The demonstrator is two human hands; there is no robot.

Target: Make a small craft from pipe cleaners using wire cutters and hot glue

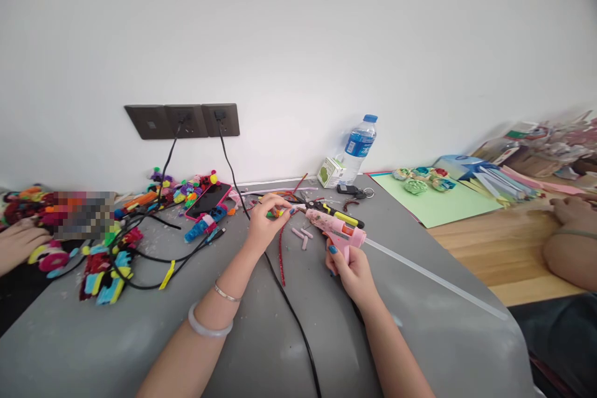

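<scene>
My right hand (351,270) is wrapped round the handle of a pink hot glue gun (333,227), its nozzle pointing left. A long clear glue stick (433,277) sticks out of the gun's back end. Just left of the nozzle, my left hand (268,221) pinches a small pale pink piece (298,206), whose kind I cannot make out. Several short pale pink pieces (301,234) lie on the grey table under the gun. Close by are a red pipe cleaner (282,258) and pliers with yellow-and-black handles (345,216).
A black cable (291,311) crosses the table from the wall sockets (181,121). Colourful fuzzy crafts (105,273) and a phone (209,200) lie left. Behind stand a water bottle (359,149) and small carton (330,172). Other people's hands (21,242) show at both sides.
</scene>
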